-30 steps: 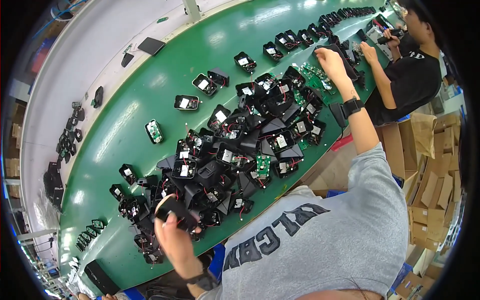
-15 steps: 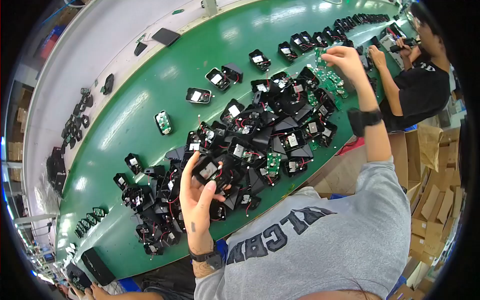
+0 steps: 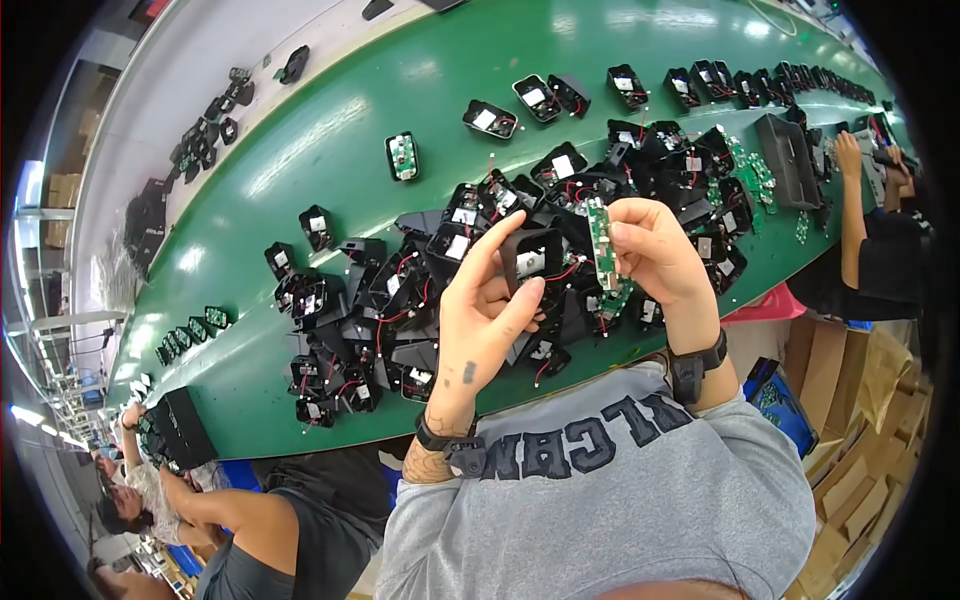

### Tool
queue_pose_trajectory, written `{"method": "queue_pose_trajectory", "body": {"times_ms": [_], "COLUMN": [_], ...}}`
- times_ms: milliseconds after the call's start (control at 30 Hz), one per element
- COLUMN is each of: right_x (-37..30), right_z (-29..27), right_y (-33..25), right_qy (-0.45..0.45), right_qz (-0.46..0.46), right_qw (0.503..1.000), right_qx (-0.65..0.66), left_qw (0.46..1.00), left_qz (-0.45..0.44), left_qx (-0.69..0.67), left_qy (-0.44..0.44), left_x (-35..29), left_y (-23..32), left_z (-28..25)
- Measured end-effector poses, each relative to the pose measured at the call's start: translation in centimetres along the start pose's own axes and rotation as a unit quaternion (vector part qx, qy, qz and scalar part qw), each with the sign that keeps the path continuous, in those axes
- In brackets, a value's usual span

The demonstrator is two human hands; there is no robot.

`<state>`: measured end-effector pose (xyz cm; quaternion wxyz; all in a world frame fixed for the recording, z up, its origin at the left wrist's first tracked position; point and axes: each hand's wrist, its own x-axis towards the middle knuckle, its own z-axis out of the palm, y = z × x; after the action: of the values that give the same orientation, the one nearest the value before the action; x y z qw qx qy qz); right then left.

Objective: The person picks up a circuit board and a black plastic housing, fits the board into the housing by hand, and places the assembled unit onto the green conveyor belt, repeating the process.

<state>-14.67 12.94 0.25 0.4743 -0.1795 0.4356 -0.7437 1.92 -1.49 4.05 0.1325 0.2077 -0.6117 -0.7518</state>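
Between the thumb and fingers of my left hand (image 3: 485, 315) is a black plastic housing (image 3: 533, 262), its open side up. A white part and red wires show inside it. My right hand (image 3: 655, 250) pinches a green circuit board (image 3: 603, 245) by its edge, held upright just right of the housing. Board and housing look close together; whether they touch I cannot tell. Below both hands spreads a heap of similar black housings (image 3: 400, 280) with red wires and white connectors. Another loose green board (image 3: 612, 302) lies under my right hand.
A pile of green boards (image 3: 750, 175) lies beside a black tray (image 3: 787, 160) on the green table (image 3: 300, 200). A row of housings (image 3: 712, 78) runs along the far right. Co-workers sit at right, one arm (image 3: 850, 200) reaching in, and at lower left (image 3: 150, 500).
My right hand has come from the board pile at the right to beside my left hand, bringing a circuit board. The left hand still holds the housing. The view has shifted.
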Motion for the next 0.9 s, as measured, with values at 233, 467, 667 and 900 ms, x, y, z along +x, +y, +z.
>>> {"method": "queue_pose_trajectory", "body": {"times_ms": [233,467,667,900], "right_x": [0.4,0.2,0.3,-0.5], "right_z": [1.1,1.1,1.5,4.2], "right_y": [0.6,0.4,0.5,0.6], "right_qy": [0.002,-0.023,-0.002,0.098], "right_qz": [0.041,0.035,0.038,-0.111], "right_qw": [0.999,0.998,0.997,0.961], "right_qx": [-0.008,-0.048,-0.072,-0.235], "left_qw": [1.000,1.000,1.000,1.000], "left_qz": [0.008,-0.004,-0.010,0.001], "left_qx": [0.003,-0.007,0.002,0.012], "left_qy": [0.017,0.013,0.008,-0.020], "left_x": [-0.3,-0.1,-0.1,0.3], "left_y": [0.0,0.2,0.1,-0.9], "left_z": [0.0,-0.2,-0.1,0.7]}}
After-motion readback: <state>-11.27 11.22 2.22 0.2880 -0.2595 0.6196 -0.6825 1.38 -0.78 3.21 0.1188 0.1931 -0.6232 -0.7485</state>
